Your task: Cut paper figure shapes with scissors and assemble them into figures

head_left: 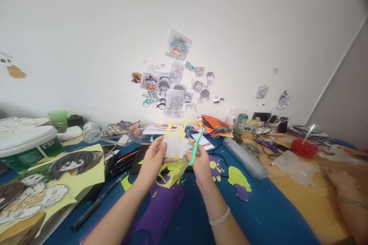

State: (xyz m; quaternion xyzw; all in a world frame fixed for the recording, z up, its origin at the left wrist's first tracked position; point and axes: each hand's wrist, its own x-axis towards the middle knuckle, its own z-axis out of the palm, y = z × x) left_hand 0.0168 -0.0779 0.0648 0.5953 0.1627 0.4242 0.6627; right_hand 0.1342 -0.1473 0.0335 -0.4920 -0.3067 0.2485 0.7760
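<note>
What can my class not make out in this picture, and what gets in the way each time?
All in the head view:
- Left hand: some fingertips, hidden behind the white cut-out it holds.
- Purple sheet: partly covered by the left forearm.
- Tub: cut off by the left edge.
- Another person's hand: fingers blurred.
- Green bottle: label too small to read.

Wht ppr cutout (pixel 173 147), upright; yel. ppr (pixel 169 133) behind; grn scissors (pixel 197 145) just beside, tilted, tips up
</note>
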